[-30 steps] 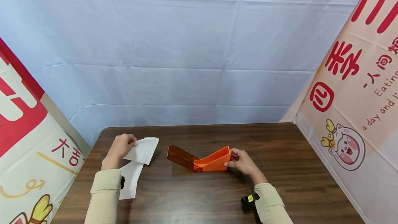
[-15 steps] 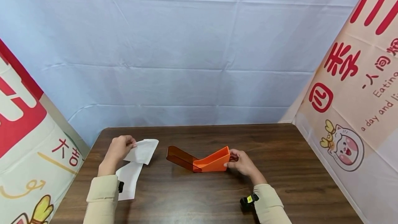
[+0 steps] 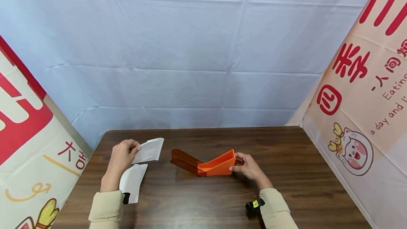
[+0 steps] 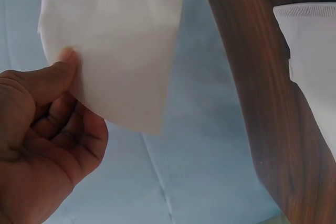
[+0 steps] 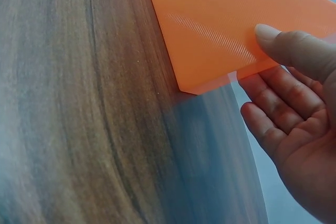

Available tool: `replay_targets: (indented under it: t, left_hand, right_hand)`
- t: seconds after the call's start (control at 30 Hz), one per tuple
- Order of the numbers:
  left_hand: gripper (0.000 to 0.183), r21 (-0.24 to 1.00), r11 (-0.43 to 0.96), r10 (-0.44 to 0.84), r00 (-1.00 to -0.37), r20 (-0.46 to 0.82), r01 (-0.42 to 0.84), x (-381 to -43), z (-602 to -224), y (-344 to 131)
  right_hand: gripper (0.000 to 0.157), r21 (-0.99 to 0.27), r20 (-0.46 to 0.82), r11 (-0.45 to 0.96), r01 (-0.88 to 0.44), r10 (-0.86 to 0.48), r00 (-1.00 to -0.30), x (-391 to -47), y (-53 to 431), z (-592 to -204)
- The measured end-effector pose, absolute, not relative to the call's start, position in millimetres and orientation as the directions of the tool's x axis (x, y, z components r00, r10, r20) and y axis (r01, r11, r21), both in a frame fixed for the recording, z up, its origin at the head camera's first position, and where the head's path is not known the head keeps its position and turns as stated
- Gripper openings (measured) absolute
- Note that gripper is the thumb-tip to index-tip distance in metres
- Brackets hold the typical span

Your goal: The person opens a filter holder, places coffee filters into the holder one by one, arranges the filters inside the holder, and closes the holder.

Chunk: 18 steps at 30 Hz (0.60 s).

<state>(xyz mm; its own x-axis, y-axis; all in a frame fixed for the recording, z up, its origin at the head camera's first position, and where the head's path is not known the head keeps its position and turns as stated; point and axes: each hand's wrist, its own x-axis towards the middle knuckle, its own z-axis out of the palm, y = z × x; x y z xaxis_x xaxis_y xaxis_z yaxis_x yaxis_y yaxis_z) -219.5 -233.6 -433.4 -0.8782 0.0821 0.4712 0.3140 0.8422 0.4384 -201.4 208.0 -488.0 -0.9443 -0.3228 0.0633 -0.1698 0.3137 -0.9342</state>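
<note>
Between thumb and fingers my left hand (image 3: 122, 156) pinches a white paper coffee filter (image 3: 149, 150) by its curved edge, raised above the table. The left wrist view shows its crimped seam at the top. Below it, another white coffee filter (image 3: 133, 181) lies on the table, partly behind my left wrist; whether it is one or a stack I cannot tell. My right hand (image 3: 249, 167) grips the right end of an orange wedge-shaped box (image 3: 219, 165), thumb on its near side (image 5: 210, 35). The box's see-through brown lid (image 3: 184, 160) is swung out to the left.
Everything stands on a dark wood-grain table (image 3: 197, 200) with rounded back corners. A pale blue cloth (image 3: 197, 63) hangs behind it. Printed cloths flank the table on the left (image 3: 28, 130) and right (image 3: 359, 109). Black bands are on both wrists.
The pinched coffee filter has lifted away from the one beneath, and a strip of table now shows between them. My right hand and the orange box stay where they were.
</note>
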Motion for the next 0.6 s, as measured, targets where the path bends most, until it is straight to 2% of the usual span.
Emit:
replay_targets:
  t: [0.6]
  left_hand:
    - [0.011,0.388,0.809,0.080,-0.736,0.672,0.442,-205.5,-428.2,-206.7]
  right_hand:
    - [0.033,-0.926,0.081,0.331,-0.180,-0.291,-0.953,-198.9,206.1,-490.5]
